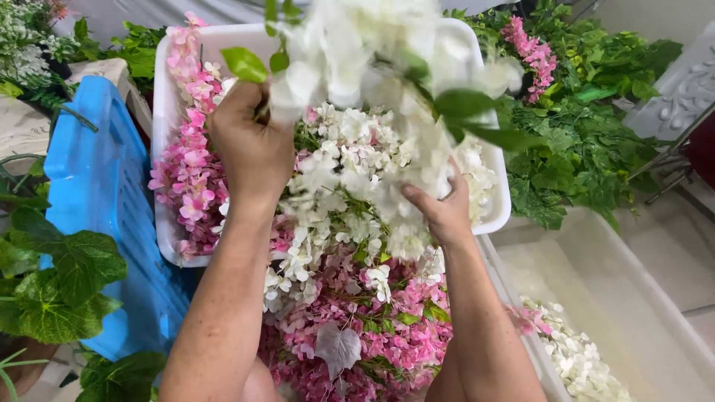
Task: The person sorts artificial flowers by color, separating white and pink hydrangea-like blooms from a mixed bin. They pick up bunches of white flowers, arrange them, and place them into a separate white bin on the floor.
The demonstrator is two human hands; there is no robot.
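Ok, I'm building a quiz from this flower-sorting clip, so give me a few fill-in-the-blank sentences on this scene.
1. Both hands lift a strand of ____ flowers.
2. The left hand grips it above a white ____ holding pink flowers.
3. Left of that lies a ____ plastic crate.
4. The right hand touches the strand's ____ end.

Missing: white; tub; blue; lower

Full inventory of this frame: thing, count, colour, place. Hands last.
white tub: one, top centre, holding flowers
white flowers: many sprays, in the tub and heaped below it
pink flowers: many sprays, tub's left side and bottom centre
lifted spray: one, white with green leaves, blurred, top centre
pink sprig: one, top right among the foliage
green foliage: a pile, top right
blue crate: one, left
leafy plant: one, green, lower left
clear bin: one, lower right, a few white flowers inside
left hand: gripping the lifted spray
right hand: in the white flowers, under the spray
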